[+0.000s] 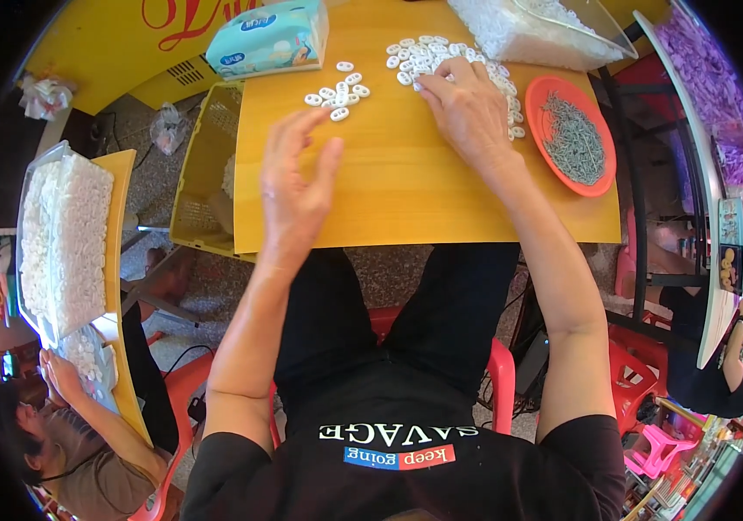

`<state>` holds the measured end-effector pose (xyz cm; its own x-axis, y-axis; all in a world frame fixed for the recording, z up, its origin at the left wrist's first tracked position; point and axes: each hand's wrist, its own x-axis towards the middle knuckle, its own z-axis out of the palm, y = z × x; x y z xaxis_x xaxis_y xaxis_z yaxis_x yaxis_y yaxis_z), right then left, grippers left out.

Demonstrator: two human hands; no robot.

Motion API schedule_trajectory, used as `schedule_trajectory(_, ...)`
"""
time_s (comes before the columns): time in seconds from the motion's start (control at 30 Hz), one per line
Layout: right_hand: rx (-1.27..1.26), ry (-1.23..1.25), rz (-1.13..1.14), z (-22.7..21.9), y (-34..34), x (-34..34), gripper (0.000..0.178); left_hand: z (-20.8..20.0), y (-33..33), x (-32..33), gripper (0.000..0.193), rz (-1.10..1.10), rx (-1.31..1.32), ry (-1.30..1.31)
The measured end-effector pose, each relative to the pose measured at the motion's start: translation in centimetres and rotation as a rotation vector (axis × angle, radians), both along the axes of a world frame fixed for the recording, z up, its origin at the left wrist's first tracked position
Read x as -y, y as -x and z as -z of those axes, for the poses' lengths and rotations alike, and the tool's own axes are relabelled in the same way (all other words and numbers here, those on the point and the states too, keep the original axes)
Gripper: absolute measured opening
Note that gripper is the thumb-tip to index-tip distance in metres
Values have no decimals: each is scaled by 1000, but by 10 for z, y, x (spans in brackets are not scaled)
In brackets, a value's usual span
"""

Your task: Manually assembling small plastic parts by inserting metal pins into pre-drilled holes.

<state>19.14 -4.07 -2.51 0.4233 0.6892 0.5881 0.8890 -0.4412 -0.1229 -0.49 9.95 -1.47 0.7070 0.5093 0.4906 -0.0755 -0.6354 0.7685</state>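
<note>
My left hand (296, 182) hovers over the table, fingers spread and holding nothing, just below a small group of white oval plastic pieces (339, 100) with two holes each. At the edge of a larger heap of the same pieces (430, 54), my right hand (469, 113) is closed, thumb and forefinger pinched on one white oval piece (417, 85) that is mostly hidden. Part of that heap lies behind my right hand. Right of it, a round red plate (606, 161) holds a mound of small grey metal screws or nails (573, 143).
A blue tissue pack (269, 39) and a clear bin (601, 56) of white parts stand along the table's (389, 200) far edge. A yellow crate (202, 165) sits beside its left side. Another person (85, 443) works at a side table on the left.
</note>
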Motion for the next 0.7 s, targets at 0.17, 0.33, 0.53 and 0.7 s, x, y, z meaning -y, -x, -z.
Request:
schedule_trajectory(0.17, 49, -7, -86, 0, 12, 11, 5, 6, -12, 32, 25, 135, 12, 141)
schedule_trajectory(0.33, -96, -211, -143, 2, 19, 33, 6, 4, -21, 46, 23, 294, -100, 514)
schedule_trajectory(0.53, -1528, -572, -126, -35, 46, 51, 17, 0, -37, 57, 24, 362, -80, 744)
schedule_trajectory(0.7, -1697, -639, -149, -34, 54, 63, 18, -3, -44, 69, 23, 405, -13, 823)
